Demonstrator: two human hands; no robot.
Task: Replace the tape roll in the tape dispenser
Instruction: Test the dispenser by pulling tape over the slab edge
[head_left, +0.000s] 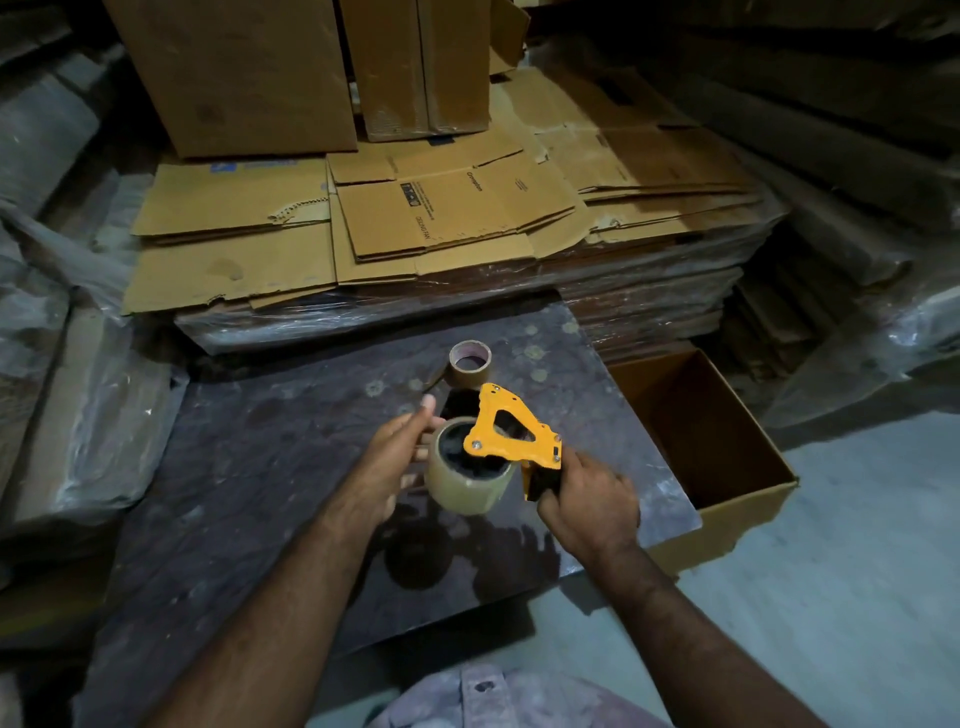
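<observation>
A yellow tape dispenser is held above the dark slab, my right hand shut on its handle. A full roll of clear brownish tape sits on the dispenser's hub under the yellow side plate. My left hand is on the roll's left side, fingers against it and thumb raised. A second, thin, nearly used-up tape roll lies flat on the slab just beyond the dispenser.
The dark mottled slab serves as the work surface. An open cardboard box stands at its right edge. Flattened cartons are stacked behind, with upright boxes on top. Plastic-wrapped bundles line the left.
</observation>
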